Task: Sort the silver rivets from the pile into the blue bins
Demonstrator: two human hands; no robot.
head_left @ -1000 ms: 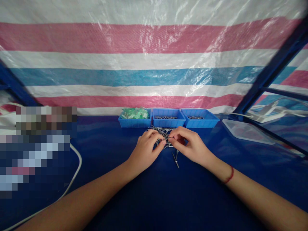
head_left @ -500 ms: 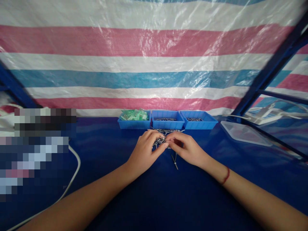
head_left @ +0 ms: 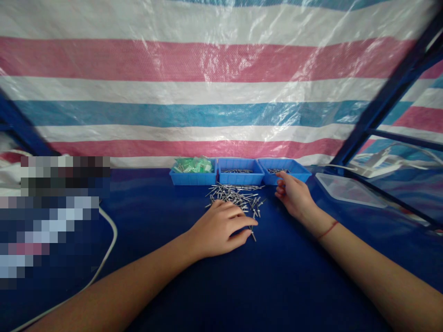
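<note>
A loose pile of metal blind rivets [head_left: 235,196] lies on the blue tabletop. My left hand [head_left: 223,228] is palm down at the near side of the pile, fingers stretched out and apart. Its thumb and forefinger reach to either side of a single rivet [head_left: 254,236], which lies partly hidden under them. My right hand [head_left: 294,193] is at the front edge of the right blue bin [head_left: 301,175], thumb and fingers curled together. Whatever those fingers hold, if anything, is too small to make out. Rivets lie inside that bin.
The middle bin [head_left: 240,179] also has rivets in it, and the left bin [head_left: 194,179] holds green-and-clear plastic packets. A clear plastic lid [head_left: 349,190] lies at the right, near a white power strip [head_left: 377,163]. A white cable [head_left: 112,230] runs along the left.
My hands have parted. The right one moved away from the pile to the right bin, while the left one came down nearer to me and spread its fingers by the single rivet.
</note>
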